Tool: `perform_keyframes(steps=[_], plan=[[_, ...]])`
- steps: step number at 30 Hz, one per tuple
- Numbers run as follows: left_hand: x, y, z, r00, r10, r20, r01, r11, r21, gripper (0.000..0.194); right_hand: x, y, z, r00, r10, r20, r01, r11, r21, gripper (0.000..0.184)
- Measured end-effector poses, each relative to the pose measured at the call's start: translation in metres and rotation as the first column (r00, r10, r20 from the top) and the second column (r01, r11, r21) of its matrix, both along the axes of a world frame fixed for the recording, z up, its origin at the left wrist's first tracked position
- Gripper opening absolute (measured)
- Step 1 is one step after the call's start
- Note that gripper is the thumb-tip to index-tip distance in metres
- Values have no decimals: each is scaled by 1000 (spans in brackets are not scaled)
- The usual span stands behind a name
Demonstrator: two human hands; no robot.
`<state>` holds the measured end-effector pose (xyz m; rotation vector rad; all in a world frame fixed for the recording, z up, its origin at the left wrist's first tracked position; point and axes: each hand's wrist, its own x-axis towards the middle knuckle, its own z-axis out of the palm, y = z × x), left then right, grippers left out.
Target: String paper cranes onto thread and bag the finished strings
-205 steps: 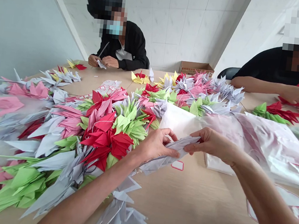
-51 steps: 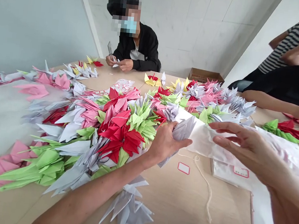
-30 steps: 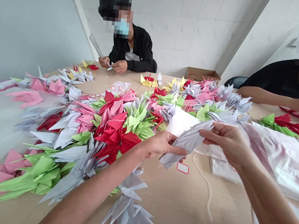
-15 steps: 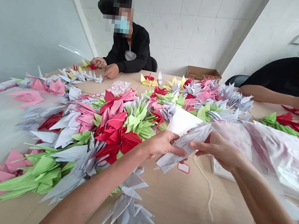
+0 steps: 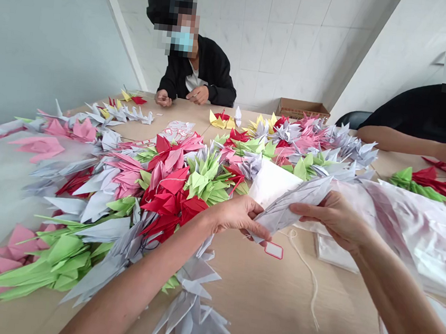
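Observation:
A flat stack of pale grey-white folded paper cranes [image 5: 289, 203] is held up over the table between both hands. My left hand [image 5: 244, 217] pinches its lower left end, thumb in front. On the upper right end my right hand [image 5: 333, 216] is closed, its thumb lying along the front; its other fingers are partly hidden behind the paper. A white string [image 5: 311, 272] trails over the table below the stack. Beside my left fingertips lies a small red-edged label [image 5: 273, 250]. More pale folded cranes [image 5: 195, 313] lie on a string near my left forearm.
A big heap of red [image 5: 171, 204], green, pink and pale paper cranes spreads across the left and middle. White plastic bags [image 5: 411, 229] lie at right. A masked person [image 5: 197, 68] sits opposite, another [image 5: 415, 113] at the right. A cardboard box [image 5: 303, 110] stands behind the table.
Since half a second ago, the stack has shifted up and to the right, and my left hand has slid toward its lower end. The person opposite no longer holds up the ruler-like strip.

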<state>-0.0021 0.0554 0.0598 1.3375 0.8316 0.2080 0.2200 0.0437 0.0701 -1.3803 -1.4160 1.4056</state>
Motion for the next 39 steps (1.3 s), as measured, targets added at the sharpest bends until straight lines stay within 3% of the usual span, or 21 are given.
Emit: perform_keyframes(steps=[8,15,19,25,33,36,39], plan=[[5,-3,-1,999,51,12,-51,998,-21,24,1,0,1,1000,0,-30,0,1000,6,34],[7,2,-2,990,129,52,-128,991,-30,39,3,1,4,999,-45,7,45,999,-4,32],[10,2,-10,972,225,66,-226,974,9,38,2,2,0,1000,-21,-18,21,1000,-5,32],[14,-4,-9,972,189,142,-190,982,-11,33,-2,1,-3,999,25,-26,-26,999,-38,28],[21,-8,-12,940,283,191,-278,959,-51,27,-11,-2,-1,995,90,-44,-95,989,-111,31],[19,-7,-11,947,256,192,-261,965,-1,44,-9,0,-3,994,65,-88,-76,990,-122,34],[17,-7,-7,952,228,206,-260,954,149,91,-7,2,-6,991,78,-105,-91,988,-126,36]])
